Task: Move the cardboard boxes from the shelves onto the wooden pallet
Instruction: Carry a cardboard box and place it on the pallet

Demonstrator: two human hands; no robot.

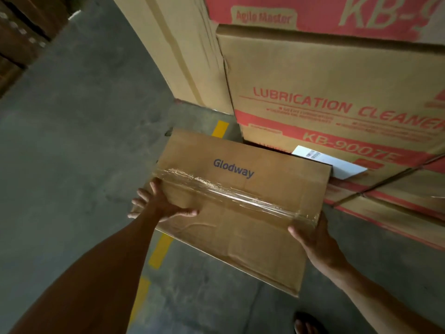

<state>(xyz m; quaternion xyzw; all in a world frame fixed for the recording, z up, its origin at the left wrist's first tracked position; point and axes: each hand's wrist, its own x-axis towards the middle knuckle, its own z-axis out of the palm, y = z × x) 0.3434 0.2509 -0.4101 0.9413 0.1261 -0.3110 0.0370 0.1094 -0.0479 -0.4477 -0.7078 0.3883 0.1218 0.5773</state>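
A brown cardboard box [240, 203] marked "Glodway", sealed with clear tape along its top, is held above the concrete floor in the middle of the view. My left hand [159, 204] grips its left edge, thumb on top and fingers down the side. At the box's right near corner, my right hand [313, 239] grips it with the thumb on top. The box's far edge lies close to a stack of red-printed cartons [337, 97]. No pallet is visible.
Large "Lubrication Cleaner" cartons fill the right and top, one with a white label [330, 162] and black straps. A plain tall carton [173, 49] stands behind. Yellow dashed floor marks [160, 249] run under the box. Dark stacked goods [16, 37] sit far left. My foot [308, 324] shows below.
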